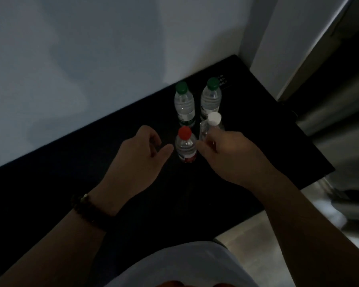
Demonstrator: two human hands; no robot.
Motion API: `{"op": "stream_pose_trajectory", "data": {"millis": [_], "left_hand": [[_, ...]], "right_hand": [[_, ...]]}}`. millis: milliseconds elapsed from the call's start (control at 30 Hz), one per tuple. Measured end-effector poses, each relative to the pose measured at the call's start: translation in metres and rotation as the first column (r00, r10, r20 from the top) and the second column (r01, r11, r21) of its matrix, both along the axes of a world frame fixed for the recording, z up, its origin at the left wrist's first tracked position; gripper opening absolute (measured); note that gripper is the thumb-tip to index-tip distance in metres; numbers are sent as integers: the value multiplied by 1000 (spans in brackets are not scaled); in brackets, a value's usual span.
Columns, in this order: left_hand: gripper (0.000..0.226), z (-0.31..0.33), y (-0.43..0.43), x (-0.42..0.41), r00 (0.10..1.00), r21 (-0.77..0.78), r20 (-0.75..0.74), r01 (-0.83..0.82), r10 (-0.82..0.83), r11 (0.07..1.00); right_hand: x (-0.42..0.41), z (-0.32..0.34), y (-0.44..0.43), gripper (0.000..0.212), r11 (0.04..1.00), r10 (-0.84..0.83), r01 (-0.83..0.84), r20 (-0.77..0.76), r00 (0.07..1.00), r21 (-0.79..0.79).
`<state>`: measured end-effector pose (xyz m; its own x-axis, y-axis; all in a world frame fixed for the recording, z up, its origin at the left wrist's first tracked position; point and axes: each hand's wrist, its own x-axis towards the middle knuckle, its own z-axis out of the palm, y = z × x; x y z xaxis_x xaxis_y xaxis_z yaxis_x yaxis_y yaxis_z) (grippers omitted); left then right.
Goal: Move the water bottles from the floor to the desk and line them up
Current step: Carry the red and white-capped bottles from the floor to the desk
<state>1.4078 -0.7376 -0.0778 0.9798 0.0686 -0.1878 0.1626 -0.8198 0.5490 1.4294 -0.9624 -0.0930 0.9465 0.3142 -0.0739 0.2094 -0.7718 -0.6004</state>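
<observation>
Since all four bottles I could see were standing on the black desk surface (267,141), I'd say the moving part was pretty much done and it was down to the lining up. The left green-capped clear plastic bottle (183,104) and the right green-capped clear plastic bottle (210,99) stood side by side in the upper middle of the frame. Right below them were the red-capped clear plastic bottle (186,146) and the white-capped clear plastic bottle (214,120), so more of a two-by-two cluster than a line tbh. The right hand (226,156) had its fingers wrapped round the white-capped one. The left hand (141,154) hung loosely curled just beside the red-capped one, holding nothing. No bottles showed on the floor strip at lower right, but most of the floor was out of frame.
</observation>
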Motion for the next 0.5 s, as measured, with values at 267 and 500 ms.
{"op": "stream_pose_trajectory", "data": {"millis": [267,500], "left_hand": [[32,-32,65,-79,953,91,-288,-74,98,993],[35,-44,123,-167,923,157,-256,-254,287,954]], "right_hand": [[-23,-20,70,40,888,269,-395,-429,862,-235],[-59,-43,157,40,714,389,-627,-567,726,-313]]}}
